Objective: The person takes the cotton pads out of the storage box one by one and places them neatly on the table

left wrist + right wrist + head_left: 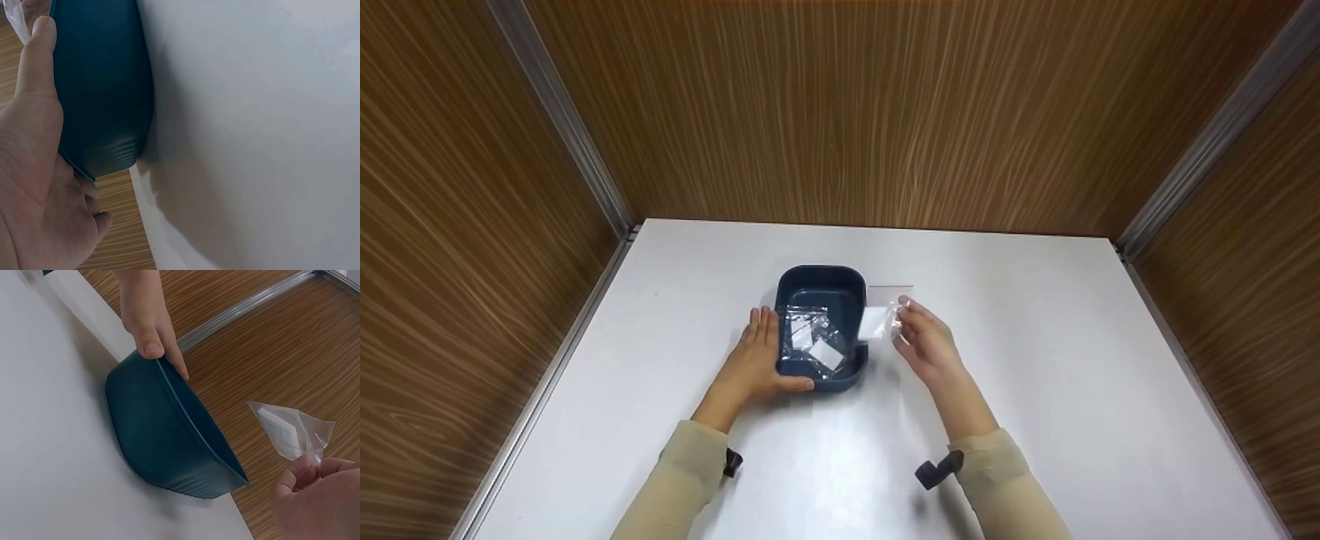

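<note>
A dark blue plastic bin [826, 384] stands on the white table. My left hand [757, 356] rests against its left side with straight fingers, the thumb lying along the near wall. Two clear zip bags, each with a white piece inside, lie in the bin; one white piece [826, 354] shows near its front. My right hand [928, 341] pinches another clear zip bag [292, 430] by its edge, between thumb and fingertips. That bag holds a flat white piece and overlaps the bin's right rim in the head view.
The white table [1072, 360] spreads out around the bin. Wood-grain panels [847, 112] enclose it at the back and both sides, with metal strips [562, 112] at the corners. A dark camera mount [940, 470] sits at my right wrist.
</note>
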Tool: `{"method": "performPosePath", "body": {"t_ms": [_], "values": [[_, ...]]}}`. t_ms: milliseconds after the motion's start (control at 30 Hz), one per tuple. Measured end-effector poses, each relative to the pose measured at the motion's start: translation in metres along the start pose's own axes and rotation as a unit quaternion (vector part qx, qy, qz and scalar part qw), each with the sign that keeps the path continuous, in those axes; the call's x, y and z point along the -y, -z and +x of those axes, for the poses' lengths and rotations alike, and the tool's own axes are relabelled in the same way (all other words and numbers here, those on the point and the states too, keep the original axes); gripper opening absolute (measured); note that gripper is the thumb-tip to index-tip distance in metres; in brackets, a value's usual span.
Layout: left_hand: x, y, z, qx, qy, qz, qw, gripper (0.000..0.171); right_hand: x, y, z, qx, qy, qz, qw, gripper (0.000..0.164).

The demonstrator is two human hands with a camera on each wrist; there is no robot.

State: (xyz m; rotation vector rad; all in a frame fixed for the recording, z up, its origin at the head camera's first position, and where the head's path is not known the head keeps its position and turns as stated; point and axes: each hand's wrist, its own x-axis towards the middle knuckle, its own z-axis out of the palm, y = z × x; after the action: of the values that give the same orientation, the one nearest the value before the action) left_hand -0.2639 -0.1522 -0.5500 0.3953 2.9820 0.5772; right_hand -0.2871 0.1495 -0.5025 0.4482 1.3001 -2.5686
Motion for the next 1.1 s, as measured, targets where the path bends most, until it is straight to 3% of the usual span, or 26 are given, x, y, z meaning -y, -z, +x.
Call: {"method": "performPosePath", "body": {"t_ms": [367,767,1100], "values": [[-0.001,-0.001,0.000,-0.006,-0.003,0.008,0.9999,0.151,0.011,0.015,-0.001,-0.008,-0.005,0.004,1.000,0.051],[-0.004,-0.004,-0.001,-0.003,-0.005,0.007,1.0000,0.149,0.006,0.038,0.005,-0.020,-0.013,0.044,0.999,0.049],[-0.004,-0.002,0.001,-0.013,-0.015,0.016,0.9997,0.150,0.010,0.053,0.013,-0.042,-0.026,0.025,0.998,0.050]]}}
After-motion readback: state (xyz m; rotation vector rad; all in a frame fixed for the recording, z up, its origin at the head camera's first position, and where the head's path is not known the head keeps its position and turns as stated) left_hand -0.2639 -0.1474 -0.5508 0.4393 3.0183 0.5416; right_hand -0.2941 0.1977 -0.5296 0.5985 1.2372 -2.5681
